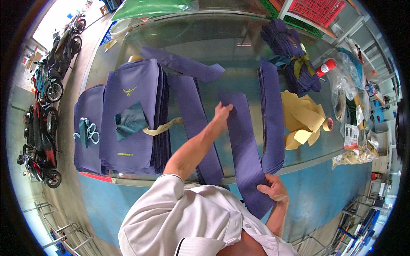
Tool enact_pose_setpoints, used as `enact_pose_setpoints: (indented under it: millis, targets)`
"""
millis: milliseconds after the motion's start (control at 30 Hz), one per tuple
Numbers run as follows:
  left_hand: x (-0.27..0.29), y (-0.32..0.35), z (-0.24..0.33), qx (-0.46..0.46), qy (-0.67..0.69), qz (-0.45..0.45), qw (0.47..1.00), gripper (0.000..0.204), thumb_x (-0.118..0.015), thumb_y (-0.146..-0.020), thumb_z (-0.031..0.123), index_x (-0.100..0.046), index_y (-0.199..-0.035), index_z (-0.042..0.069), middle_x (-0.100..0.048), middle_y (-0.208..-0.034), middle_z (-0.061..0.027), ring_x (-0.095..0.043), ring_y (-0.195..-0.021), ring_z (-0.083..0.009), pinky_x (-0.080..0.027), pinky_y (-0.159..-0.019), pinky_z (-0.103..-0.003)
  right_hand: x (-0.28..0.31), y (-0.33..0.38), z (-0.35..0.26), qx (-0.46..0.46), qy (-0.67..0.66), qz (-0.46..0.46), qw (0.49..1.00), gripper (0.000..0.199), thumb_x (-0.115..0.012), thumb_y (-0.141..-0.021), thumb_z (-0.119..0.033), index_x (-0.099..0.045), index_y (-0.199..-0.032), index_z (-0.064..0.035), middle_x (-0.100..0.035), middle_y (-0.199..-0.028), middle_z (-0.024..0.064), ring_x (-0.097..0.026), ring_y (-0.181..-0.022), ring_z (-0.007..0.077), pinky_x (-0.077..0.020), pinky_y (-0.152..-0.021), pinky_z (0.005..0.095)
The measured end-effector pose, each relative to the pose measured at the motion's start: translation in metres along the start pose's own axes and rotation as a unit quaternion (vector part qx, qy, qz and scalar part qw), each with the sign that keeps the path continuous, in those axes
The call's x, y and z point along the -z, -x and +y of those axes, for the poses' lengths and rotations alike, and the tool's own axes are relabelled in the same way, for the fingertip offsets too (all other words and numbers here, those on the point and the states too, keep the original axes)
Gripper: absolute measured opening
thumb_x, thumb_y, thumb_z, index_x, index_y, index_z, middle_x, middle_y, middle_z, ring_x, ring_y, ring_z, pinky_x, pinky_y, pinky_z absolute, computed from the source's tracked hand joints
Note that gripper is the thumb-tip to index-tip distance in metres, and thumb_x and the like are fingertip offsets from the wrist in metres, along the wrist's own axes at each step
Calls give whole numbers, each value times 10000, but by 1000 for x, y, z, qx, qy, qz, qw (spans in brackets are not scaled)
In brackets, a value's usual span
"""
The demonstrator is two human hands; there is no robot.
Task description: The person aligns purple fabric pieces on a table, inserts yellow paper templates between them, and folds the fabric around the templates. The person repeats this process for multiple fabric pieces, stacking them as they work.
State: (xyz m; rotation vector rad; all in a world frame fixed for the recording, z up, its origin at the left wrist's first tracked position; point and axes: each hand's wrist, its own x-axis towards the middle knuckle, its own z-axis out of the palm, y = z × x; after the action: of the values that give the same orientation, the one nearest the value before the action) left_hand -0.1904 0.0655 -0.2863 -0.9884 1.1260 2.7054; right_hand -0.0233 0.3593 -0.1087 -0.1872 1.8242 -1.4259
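A long purple fabric strip [245, 141] stretches between my two hands, its lower end hanging past the table's near edge. My left hand [223, 114] pinches the strip's far left edge. Lower down, my right hand [275, 188] grips the opposite edge, thumb on top. Left of the held piece lies a stack of similar strips [200, 128], partly under my left forearm. Another stack of long strips [271, 115] stands just right of it. Farther back, a loose curved strip [183, 64] rests on the table.
Stacked purple panels [132, 72] with a teal scrap on top fill the table's left side. A tied purple bundle [294, 55], yellow paper pieces [301, 115], a tape roll [327, 124] and a red can [326, 67] occupy the right. Motorcycles [53, 89] stand beyond the table's left edge.
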Motion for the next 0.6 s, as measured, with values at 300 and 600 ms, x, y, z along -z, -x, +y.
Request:
enact_pose_setpoints:
  millis: [300, 600]
  targets:
    - [52, 1, 155, -257, -84, 76, 960, 254, -590, -852, -34, -592, -1092, 50, -652, -1045, -47, -589, -904, -187, -477, -809, -359, -68, -106, 57, -33, -77, 39, 996, 324, -670, -851, -201, -632, -1050, 51, -662, -871, 73, -572, -768, 134, -483, -723, 317]
    - [132, -31, 178, -166, -87, 96, 978, 305, -577, -874, 2, -553, -1176, 38, -629, -1141, -94, -602, -1011, -251, -481, -887, -408, -138, -157, 76, 50, 41, 99, 993, 260, -693, -834, -229, -628, -842, 23, -604, -734, 20, -503, -657, 102, -429, -586, 295]
